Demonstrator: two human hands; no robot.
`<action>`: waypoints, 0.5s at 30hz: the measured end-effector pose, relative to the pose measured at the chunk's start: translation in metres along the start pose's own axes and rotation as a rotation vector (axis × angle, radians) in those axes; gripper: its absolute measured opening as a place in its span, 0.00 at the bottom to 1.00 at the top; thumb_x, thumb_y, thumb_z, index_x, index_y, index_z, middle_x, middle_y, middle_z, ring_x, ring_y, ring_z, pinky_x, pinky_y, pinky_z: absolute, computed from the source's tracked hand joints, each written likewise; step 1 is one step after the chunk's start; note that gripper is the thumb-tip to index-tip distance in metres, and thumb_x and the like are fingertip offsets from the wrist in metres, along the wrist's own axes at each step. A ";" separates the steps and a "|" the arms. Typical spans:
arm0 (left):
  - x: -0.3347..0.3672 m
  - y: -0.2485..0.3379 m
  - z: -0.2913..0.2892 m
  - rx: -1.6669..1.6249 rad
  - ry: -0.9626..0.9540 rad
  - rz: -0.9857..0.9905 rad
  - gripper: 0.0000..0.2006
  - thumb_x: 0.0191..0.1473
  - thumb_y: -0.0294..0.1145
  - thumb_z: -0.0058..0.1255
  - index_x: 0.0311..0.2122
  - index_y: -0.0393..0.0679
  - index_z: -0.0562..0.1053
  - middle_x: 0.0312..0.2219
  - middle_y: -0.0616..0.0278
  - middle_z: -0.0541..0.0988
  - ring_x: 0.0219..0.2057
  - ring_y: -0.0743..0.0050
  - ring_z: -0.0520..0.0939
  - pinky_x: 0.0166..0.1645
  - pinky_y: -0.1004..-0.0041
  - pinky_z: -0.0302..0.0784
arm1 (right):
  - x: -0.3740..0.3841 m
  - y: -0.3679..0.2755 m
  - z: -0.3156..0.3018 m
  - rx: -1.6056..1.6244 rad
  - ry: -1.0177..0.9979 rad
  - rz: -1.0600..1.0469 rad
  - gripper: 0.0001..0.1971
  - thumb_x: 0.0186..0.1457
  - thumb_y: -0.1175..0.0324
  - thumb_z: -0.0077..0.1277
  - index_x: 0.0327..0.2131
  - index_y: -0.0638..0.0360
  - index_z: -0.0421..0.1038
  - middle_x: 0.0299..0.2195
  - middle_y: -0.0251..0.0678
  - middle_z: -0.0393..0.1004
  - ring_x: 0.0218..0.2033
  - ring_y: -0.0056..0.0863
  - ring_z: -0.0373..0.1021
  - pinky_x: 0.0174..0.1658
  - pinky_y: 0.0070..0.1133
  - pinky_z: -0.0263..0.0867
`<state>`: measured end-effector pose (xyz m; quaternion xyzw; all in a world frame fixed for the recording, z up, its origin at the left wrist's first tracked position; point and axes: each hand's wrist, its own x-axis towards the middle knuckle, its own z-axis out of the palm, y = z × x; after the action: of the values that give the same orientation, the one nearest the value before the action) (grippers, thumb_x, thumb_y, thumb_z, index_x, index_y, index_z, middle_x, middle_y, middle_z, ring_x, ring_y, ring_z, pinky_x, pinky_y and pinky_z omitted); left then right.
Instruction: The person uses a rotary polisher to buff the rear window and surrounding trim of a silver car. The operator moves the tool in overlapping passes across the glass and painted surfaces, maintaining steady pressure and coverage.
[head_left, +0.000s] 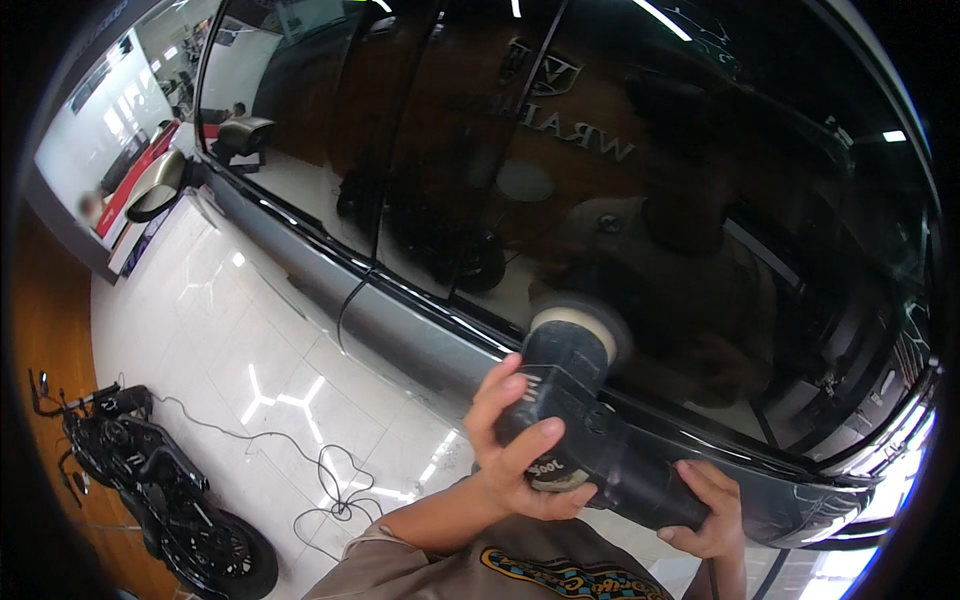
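While left hand (pixel 508 468) and right hand (pixel 718 520) wrap fingers (pixel 488 405) round a polisher (pixel 605 435), loose cord (pixel 343 511) lies between motorcycle (pixel 155 485) and car (pixel 410 335).

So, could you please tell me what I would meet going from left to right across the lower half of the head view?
Black motorcycle, tangled cable, left hand, polisher, right hand.

Your left hand (pixel 501 464) near 6 o'clock, fingers (pixel 485 408) spread, gripping; left forearm (pixel 438 516) slants toward 2. Your right hand (pixel 718 518) between 4 and 5, gripping; right forearm (pixel 732 577) points toward 12.
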<state>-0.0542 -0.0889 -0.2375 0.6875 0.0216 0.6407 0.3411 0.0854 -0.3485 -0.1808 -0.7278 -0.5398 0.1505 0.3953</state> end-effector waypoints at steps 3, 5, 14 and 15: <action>-0.001 -0.005 -0.005 0.002 0.014 -0.006 0.33 0.46 0.51 0.65 0.56 0.48 0.70 0.59 0.43 0.59 0.59 0.23 0.65 0.61 0.37 0.67 | 0.004 -0.003 0.005 0.014 0.005 0.014 0.42 0.39 0.51 0.71 0.56 0.67 0.72 0.45 0.55 0.77 0.43 0.48 0.77 0.48 0.33 0.72; 0.004 -0.012 -0.013 0.013 0.022 -0.002 0.33 0.47 0.52 0.64 0.56 0.48 0.69 0.59 0.42 0.59 0.60 0.22 0.65 0.61 0.37 0.67 | 0.021 -0.011 0.010 0.002 -0.029 0.008 0.41 0.39 0.53 0.71 0.56 0.67 0.72 0.45 0.55 0.77 0.44 0.47 0.77 0.48 0.32 0.72; 0.005 -0.037 -0.041 0.065 0.051 -0.026 0.37 0.54 0.63 0.52 0.63 0.52 0.62 0.61 0.41 0.56 0.63 0.29 0.64 0.64 0.41 0.67 | 0.058 -0.037 0.023 -0.031 -0.080 -0.012 0.38 0.40 0.57 0.72 0.57 0.57 0.73 0.48 0.48 0.75 0.41 0.43 0.78 0.43 0.31 0.76; 0.007 -0.037 -0.042 0.077 0.026 -0.037 0.38 0.57 0.66 0.50 0.64 0.53 0.60 0.62 0.42 0.55 0.64 0.32 0.63 0.65 0.44 0.67 | 0.059 -0.039 0.023 -0.028 -0.081 -0.001 0.38 0.41 0.57 0.72 0.58 0.56 0.73 0.49 0.47 0.75 0.41 0.42 0.77 0.43 0.30 0.76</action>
<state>-0.0757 -0.0382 -0.2520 0.6913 0.0635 0.6417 0.3260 0.0662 -0.2810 -0.1546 -0.7263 -0.5577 0.1720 0.3631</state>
